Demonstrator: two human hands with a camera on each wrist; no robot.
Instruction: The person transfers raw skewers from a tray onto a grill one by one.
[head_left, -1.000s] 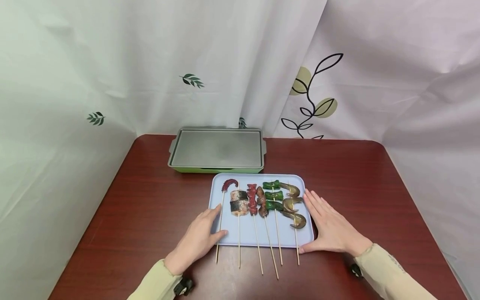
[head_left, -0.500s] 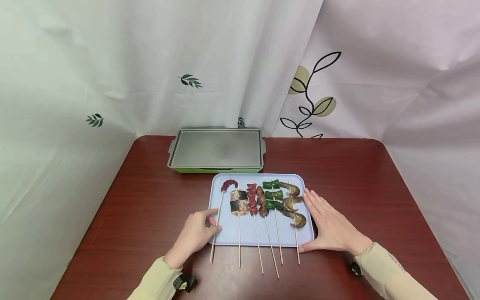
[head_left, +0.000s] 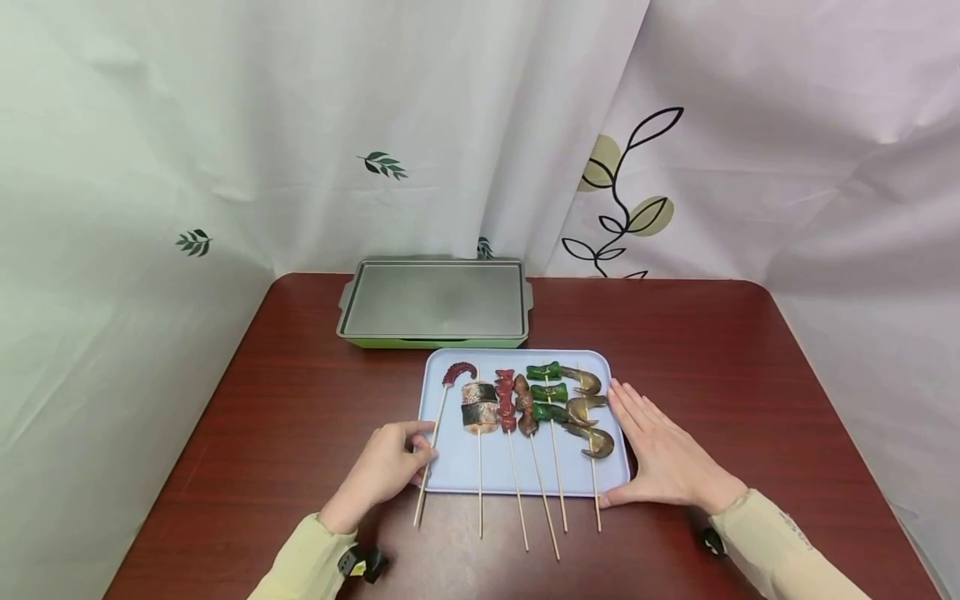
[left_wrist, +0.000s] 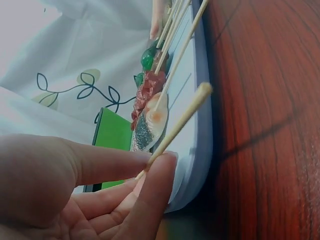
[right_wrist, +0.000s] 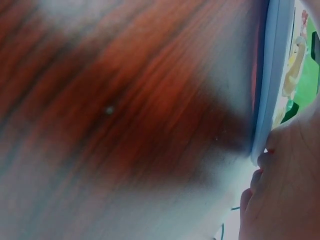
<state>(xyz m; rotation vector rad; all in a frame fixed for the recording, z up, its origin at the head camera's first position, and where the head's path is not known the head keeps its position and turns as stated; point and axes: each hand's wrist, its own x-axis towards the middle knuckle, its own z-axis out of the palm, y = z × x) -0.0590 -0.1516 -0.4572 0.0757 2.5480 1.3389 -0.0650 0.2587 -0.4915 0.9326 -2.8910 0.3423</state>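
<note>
Your left hand (head_left: 384,468) pinches the bare stick of the octopus skewer (head_left: 439,421) between thumb and fingertips (left_wrist: 150,185), well down from the food; the left wrist view shows the stick angled up from the pinch with its blunt end free. Keep that pinch firm but light, since a thin stick like this will likely roll or flex if you squeeze hard, and lift it along its own line so the red tentacle at the far end comes off the blue tray (head_left: 517,475) without dragging. The tentacle sits at the tray's far left, just beside the fish skewer (head_left: 478,407), so draw away to the left rather than across it. Your right hand (head_left: 660,454) lies flat with straight fingers against the tray's right edge, holding nothing; press it there to steady the tray against sliding on the red-brown table (head_left: 750,375). The other skewers lie in a row between your hands, and the grey griddle pan (head_left: 433,298) stands just behind the tray.
</note>
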